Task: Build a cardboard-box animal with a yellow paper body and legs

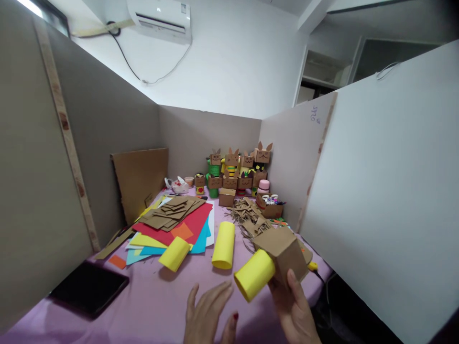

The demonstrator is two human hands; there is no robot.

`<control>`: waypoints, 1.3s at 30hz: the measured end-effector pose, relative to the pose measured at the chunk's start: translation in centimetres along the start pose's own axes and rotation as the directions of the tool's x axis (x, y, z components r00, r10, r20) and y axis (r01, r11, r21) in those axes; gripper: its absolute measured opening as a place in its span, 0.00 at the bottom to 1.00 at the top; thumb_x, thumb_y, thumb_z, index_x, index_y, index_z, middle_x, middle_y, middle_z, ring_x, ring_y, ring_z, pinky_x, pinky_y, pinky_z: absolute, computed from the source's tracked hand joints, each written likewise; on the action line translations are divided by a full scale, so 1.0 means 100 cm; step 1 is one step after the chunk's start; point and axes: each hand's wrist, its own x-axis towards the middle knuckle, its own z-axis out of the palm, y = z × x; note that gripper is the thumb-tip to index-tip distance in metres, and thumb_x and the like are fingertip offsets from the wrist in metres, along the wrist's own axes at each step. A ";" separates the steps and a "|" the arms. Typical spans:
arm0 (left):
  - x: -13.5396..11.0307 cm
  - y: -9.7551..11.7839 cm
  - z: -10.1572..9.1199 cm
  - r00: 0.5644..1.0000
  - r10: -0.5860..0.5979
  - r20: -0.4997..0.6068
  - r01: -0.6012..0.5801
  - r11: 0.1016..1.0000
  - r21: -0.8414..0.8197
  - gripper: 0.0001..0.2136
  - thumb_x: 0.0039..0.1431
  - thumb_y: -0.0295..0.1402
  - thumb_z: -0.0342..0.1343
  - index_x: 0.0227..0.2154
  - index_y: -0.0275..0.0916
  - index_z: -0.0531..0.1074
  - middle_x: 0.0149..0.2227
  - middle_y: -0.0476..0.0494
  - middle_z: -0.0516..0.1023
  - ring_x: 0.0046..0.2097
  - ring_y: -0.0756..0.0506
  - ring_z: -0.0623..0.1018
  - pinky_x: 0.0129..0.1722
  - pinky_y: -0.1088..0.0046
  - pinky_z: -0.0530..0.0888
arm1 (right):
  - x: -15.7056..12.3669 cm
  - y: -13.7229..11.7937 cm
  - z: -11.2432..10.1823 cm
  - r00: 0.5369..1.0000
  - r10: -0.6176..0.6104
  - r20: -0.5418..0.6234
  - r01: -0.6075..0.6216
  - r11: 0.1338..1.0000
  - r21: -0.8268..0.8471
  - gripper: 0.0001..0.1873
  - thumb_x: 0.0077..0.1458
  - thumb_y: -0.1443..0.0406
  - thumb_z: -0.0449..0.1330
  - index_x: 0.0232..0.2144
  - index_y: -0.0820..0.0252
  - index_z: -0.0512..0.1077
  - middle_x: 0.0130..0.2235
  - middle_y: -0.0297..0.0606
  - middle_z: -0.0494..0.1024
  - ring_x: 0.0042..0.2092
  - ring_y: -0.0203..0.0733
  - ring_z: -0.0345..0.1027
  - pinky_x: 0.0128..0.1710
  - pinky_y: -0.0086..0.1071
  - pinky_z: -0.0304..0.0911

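Note:
My right hand (292, 306) grips a brown cardboard box (287, 251) from below, thumb on its near side. A yellow paper tube (255, 276) sticks out of the box's left side, its open end tilted toward me. To the left of that tube, my left hand (210, 310) hovers with fingers apart and nothing in it. Beyond my hands a second yellow tube (224, 246) lies on the purple cloth (143, 296), and a shorter yellow tube (175, 254) rests further left, by the coloured paper.
Coloured sheets (161, 234) carry stacked cardboard pieces (175, 210). Cardboard scraps (249, 215) lie centre right, before a box of scissors (268, 205). Cardboard animal figures (231, 167) stand at the back. A black tablet (89, 289) lies left; a yellow-tipped corded tool (312, 266) sits right. Grey partitions enclose the table.

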 end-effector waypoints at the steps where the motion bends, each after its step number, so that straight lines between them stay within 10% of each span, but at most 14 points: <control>1: -0.005 -0.006 0.002 0.999 -0.033 0.032 0.033 0.999 -0.005 0.14 0.62 0.29 0.50 0.51 0.41 0.67 0.44 0.42 0.82 0.47 0.46 0.80 0.61 0.61 0.64 | 0.000 0.001 -0.003 0.995 -0.102 0.009 0.103 0.990 -0.097 0.47 0.34 0.58 0.76 0.57 0.46 0.63 0.53 0.31 0.77 0.51 0.42 0.70 0.53 0.35 0.62; 5: -0.025 -0.025 0.018 0.928 -0.355 0.111 0.364 0.928 -0.079 0.15 0.63 0.37 0.51 0.52 0.41 0.67 0.47 0.37 0.79 0.47 0.42 0.80 0.45 0.61 0.79 | 0.000 0.008 -0.013 0.969 -0.222 0.106 0.246 0.868 -0.432 0.64 0.33 0.65 0.76 0.65 0.44 0.43 0.59 0.36 0.71 0.50 0.41 0.70 0.48 0.32 0.64; 9: -0.038 -0.037 0.035 0.791 -0.532 0.301 0.609 0.728 -0.314 0.19 0.62 0.40 0.52 0.53 0.40 0.66 0.51 0.32 0.76 0.49 0.40 0.79 0.43 0.61 0.80 | 0.001 0.020 -0.018 0.951 -0.263 0.163 0.308 0.752 -0.583 0.67 0.28 0.67 0.77 0.65 0.50 0.44 0.61 0.42 0.66 0.58 0.45 0.62 0.55 0.34 0.57; 15: -0.023 -0.037 0.046 0.718 -0.375 0.586 0.689 0.498 -0.526 0.30 0.52 0.40 0.62 0.57 0.38 0.63 0.60 0.29 0.68 0.61 0.35 0.69 0.59 0.52 0.67 | -0.001 0.027 -0.020 0.921 -0.237 0.309 0.389 0.527 -0.756 0.66 0.33 0.61 0.75 0.67 0.56 0.41 0.59 0.49 0.66 0.62 0.52 0.56 0.59 0.41 0.52; 21: 0.017 -0.036 0.064 0.680 -0.081 0.729 0.716 0.285 -0.637 0.34 0.46 0.31 0.64 0.58 0.38 0.62 0.55 0.36 0.75 0.54 0.39 0.75 0.52 0.62 0.74 | -0.003 0.025 -0.020 0.894 -0.197 0.402 0.447 0.341 -0.827 0.66 0.41 0.55 0.72 0.68 0.58 0.32 0.63 0.54 0.59 0.64 0.55 0.50 0.60 0.46 0.49; 39: 0.016 -0.054 0.093 0.583 0.078 0.809 0.796 0.145 -0.587 0.40 0.36 0.29 0.71 0.57 0.40 0.66 0.56 0.36 0.74 0.58 0.34 0.71 0.58 0.56 0.66 | 0.000 0.032 -0.026 0.876 -0.229 0.425 0.476 0.255 -0.842 0.62 0.43 0.53 0.69 0.67 0.54 0.32 0.67 0.55 0.51 0.64 0.61 0.51 0.60 0.56 0.52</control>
